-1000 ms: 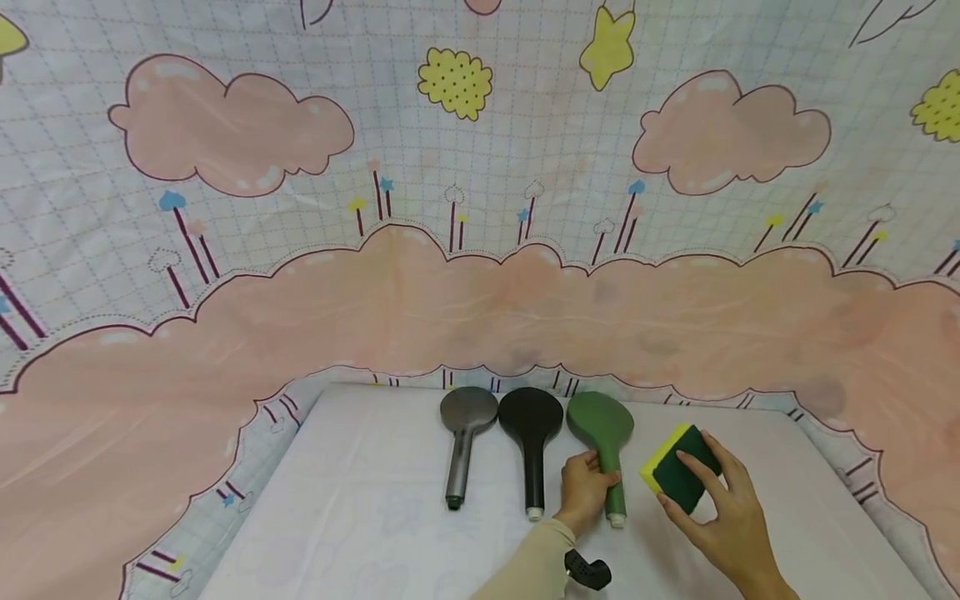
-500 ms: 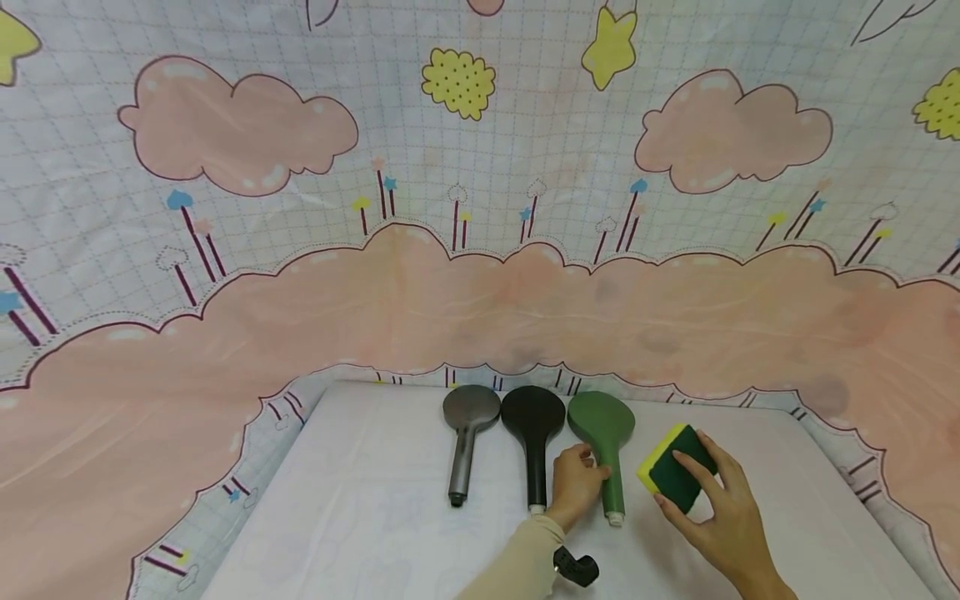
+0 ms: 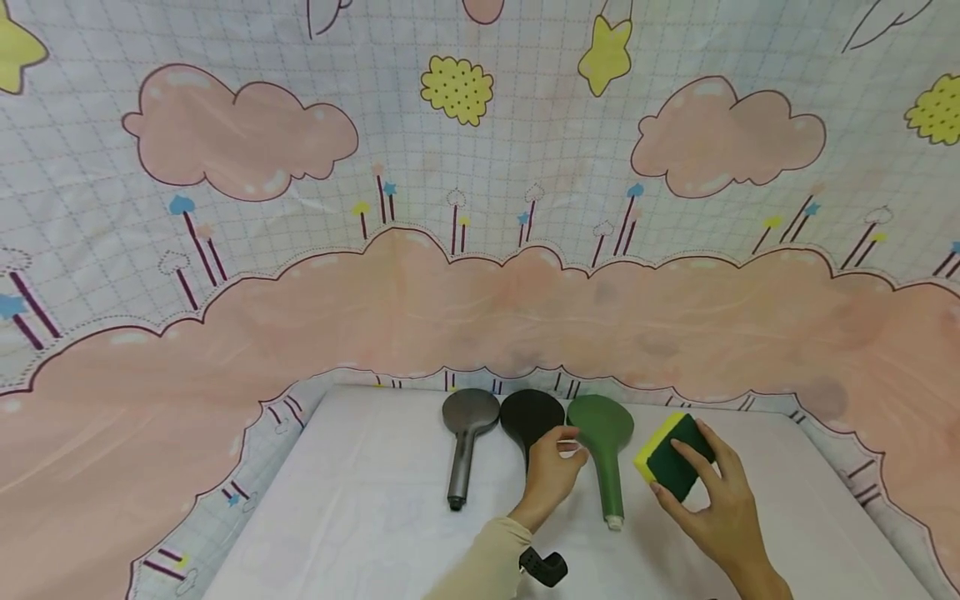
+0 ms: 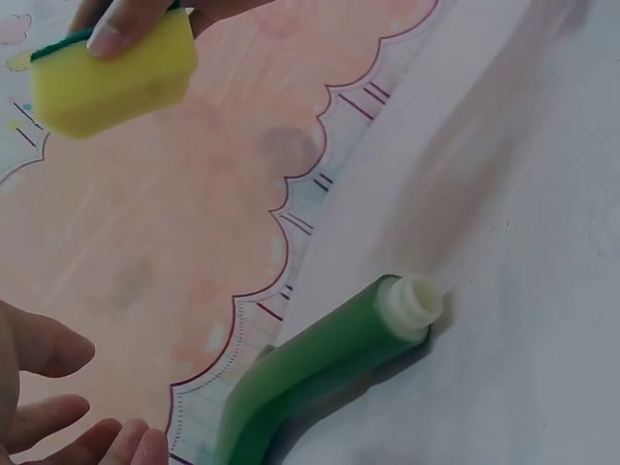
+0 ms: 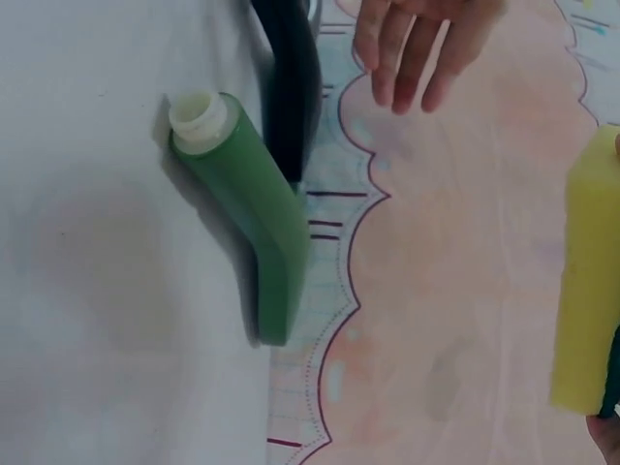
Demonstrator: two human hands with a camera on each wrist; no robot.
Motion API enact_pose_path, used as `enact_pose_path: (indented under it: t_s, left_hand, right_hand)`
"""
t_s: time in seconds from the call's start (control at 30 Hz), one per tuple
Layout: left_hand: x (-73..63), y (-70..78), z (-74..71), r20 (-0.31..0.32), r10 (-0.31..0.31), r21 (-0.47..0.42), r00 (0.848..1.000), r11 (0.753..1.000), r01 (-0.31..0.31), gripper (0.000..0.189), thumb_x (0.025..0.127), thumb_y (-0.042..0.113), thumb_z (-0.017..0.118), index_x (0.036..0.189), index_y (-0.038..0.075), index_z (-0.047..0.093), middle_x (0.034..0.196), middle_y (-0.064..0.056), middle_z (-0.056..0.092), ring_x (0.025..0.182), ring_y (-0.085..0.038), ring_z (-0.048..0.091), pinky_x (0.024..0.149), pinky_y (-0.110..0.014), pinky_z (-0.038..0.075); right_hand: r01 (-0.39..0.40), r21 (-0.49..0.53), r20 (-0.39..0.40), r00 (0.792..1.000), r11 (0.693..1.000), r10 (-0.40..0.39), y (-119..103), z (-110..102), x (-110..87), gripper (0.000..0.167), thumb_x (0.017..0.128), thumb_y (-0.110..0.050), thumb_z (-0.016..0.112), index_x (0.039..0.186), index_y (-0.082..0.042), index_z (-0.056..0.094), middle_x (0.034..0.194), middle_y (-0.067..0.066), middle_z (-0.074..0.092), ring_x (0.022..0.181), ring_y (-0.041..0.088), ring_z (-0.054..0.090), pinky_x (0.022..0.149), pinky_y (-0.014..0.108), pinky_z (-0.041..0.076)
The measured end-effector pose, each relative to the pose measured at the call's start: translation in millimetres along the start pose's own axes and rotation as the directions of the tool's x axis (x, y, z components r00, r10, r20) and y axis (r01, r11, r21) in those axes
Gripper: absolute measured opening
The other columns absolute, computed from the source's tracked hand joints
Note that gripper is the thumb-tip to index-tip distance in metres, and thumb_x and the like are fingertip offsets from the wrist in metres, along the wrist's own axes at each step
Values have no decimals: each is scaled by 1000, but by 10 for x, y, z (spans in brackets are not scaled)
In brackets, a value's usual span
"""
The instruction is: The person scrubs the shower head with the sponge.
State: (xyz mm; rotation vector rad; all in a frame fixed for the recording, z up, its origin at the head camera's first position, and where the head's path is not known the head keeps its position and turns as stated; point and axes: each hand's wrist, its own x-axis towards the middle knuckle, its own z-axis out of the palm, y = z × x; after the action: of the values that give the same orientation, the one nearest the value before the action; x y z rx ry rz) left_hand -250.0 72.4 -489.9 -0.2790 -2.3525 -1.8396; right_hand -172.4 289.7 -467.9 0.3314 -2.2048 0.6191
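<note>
Three shower heads lie in a row on the white table: a grey one point(image 3: 470, 412) at left, a black one point(image 3: 531, 414) in the middle, and a green one point(image 3: 601, 422) at right. My left hand point(image 3: 552, 473) is over the black one's handle, hiding most of it; its fingers are loosely bent and hold nothing. In the right wrist view the left hand point(image 5: 418, 44) shows spread fingers, apart from the green handle. My right hand point(image 3: 716, 500) pinches a yellow and dark green sponge point(image 3: 677, 457) above the table, right of the green shower head.
The white table point(image 3: 337, 500) ends at a patterned cloth backdrop point(image 3: 480, 317) behind the shower heads. A black strap-like device point(image 3: 543, 567) is at the left wrist. The green handle's pale threaded end point(image 4: 417, 302) points toward the near side.
My left hand has let go of the green shower head's handle and moved left over the black one. The right hand keeps the sponge in nearly the same place, slightly higher.
</note>
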Motion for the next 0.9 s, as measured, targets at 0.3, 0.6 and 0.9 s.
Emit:
enact_pose_path:
  t_s: [0.3,0.6,0.9]
  left_hand:
    - [-69,-24,-372,-19,41,34,999,999,-40,27,88,12,69,115,10,68,115,-9,69,100,-22,69,82,-31,54]
    - [-105,-207,-639,-28,-2,27,1000,1000,3,31,88,10,68,118,6,64,118,-14,67,106,-30,66,79,-25,54]
    - [-150,-398,-748,-25,-30,57,999,998,31,41,85,6,69,123,-3,59,122,-21,64,110,-36,65,86,-37,56]
  right_hand:
    - [9,12,-3,1000,1000,-9,-45,3,57,72,55,-19,91,122,-9,66,149,21,44,122,45,45,101,-3,17]
    - [-1,34,9,1000,999,0,-124,68,75,72,56,-17,91,123,-10,66,151,19,41,123,46,46,100,-3,18]
    - [-51,32,45,998,998,50,-202,144,106,74,58,-20,91,126,-14,64,151,17,42,126,42,45,98,0,26]
